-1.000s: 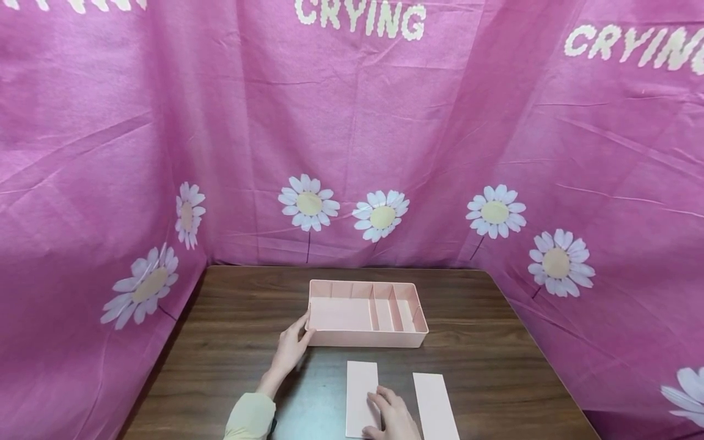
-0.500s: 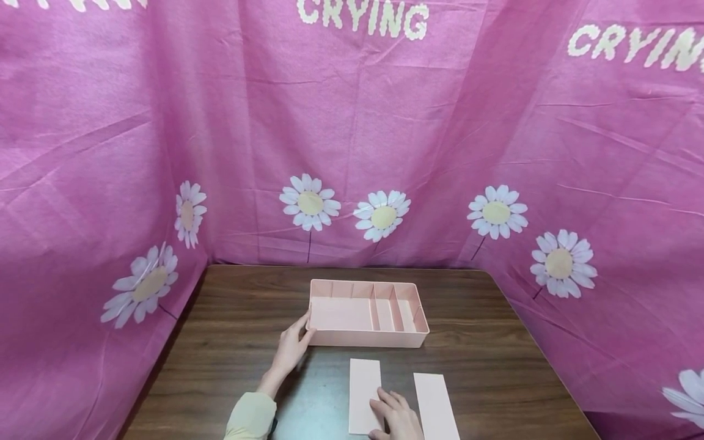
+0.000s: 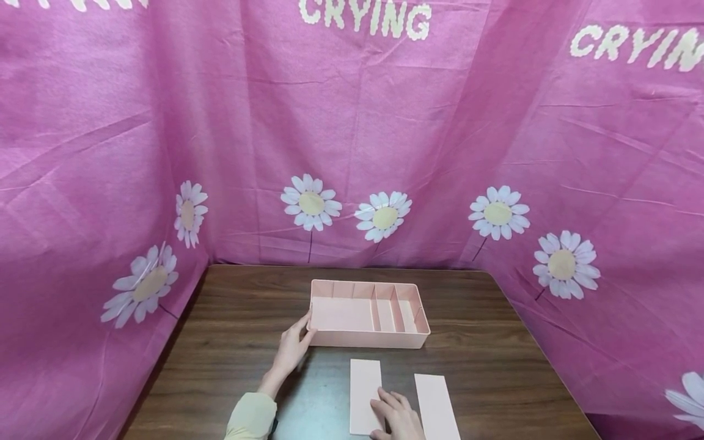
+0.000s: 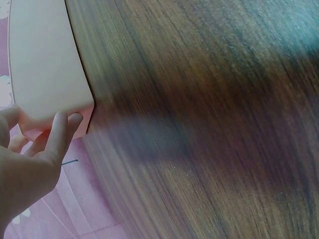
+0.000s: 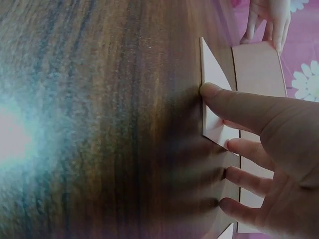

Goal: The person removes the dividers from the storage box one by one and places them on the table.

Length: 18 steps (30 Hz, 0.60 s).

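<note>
A pale pink storage box [image 3: 341, 315] with two upright dividers stands in the middle of the table, seen in the head view. My left hand [image 3: 290, 348] holds its left front corner, with the thumb at the front wall and fingers on the end wall. Toward me lie two flat, pale pink rectangular panels. My right hand [image 3: 397, 414] rests at the left panel [image 3: 364, 391]; in the right wrist view the thumb [image 5: 212, 90] touches that panel's edge. Its other fingers are spread and fairly straight, the lower two down by the tabletop. The right panel [image 3: 437, 403] lies untouched.
The dark wood-grain table [image 3: 247, 293] is enclosed at the back and both sides by a pink curtain [image 3: 352, 140] with printed daisies. The box's dividers leave a wide left compartment and two narrow ones at the right.
The left panel has slid slightly right and away from me under my right hand, mostly in the first half second. My left hand has stayed on the box.
</note>
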Available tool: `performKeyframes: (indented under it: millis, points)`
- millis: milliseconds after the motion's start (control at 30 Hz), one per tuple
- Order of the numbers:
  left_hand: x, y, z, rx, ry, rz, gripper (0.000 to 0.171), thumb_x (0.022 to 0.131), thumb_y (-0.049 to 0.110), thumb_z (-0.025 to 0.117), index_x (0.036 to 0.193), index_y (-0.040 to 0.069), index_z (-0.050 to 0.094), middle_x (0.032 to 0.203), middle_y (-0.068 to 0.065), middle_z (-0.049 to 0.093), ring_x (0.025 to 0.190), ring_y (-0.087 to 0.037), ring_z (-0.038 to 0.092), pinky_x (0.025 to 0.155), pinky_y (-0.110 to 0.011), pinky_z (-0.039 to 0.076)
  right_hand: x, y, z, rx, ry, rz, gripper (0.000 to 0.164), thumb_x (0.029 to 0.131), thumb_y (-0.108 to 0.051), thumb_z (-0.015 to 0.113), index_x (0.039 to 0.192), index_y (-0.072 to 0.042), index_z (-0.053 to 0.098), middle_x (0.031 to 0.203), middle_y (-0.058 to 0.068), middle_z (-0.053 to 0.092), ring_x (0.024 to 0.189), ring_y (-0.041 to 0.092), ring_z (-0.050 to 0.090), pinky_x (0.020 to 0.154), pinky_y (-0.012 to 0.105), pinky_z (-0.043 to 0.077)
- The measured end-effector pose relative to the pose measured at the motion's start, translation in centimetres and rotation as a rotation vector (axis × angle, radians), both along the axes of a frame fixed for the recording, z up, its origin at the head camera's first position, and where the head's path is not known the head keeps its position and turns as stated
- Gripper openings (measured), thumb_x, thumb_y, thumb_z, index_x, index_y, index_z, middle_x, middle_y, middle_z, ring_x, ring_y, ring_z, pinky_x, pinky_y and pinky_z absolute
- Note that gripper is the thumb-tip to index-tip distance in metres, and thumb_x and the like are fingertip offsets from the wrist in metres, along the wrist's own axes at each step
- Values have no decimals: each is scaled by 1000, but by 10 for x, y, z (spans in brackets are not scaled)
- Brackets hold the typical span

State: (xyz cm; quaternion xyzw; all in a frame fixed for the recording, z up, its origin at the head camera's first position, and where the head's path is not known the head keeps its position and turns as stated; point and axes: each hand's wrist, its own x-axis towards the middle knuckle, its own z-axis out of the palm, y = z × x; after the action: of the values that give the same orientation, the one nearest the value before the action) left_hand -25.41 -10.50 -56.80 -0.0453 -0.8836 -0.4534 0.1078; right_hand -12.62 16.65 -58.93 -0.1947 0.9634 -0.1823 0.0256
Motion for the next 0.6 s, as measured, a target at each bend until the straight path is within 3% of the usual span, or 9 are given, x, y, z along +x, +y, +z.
performKeyframes:
  millis: [167,300,400,600]
  points:
    - [-1,-1,-1,8,13,-2,48,89,19,63,135,12,51,131,-14,58,118,-33,56,95,-51,47,-5,-2,9,-9,67,-2,38,73,-35,76,103,-14,67,121,15,62,100,36,60,71,45,54]
    - [-1,-3,-1,8,33,-7,47,89,19,63,135,11,51,130,-15,58,118,-34,57,94,-51,47,-18,-5,21,-46,280,-78,28,71,-25,78,95,-14,69,111,10,65,92,28,64,70,41,55]
    - [1,-3,-2,15,35,-10,47,90,20,62,135,10,51,130,-16,58,118,-34,56,95,-51,47,-36,-7,33,-83,414,-149,25,71,-20,79,93,-14,69,104,5,66,90,23,65,72,39,55]
    - [4,-1,-4,7,46,-11,48,88,20,64,134,9,52,129,-15,60,117,-32,57,95,-49,48,-83,-4,58,-149,457,-240,21,75,-17,75,94,-13,68,93,3,68,86,22,67,63,37,55]
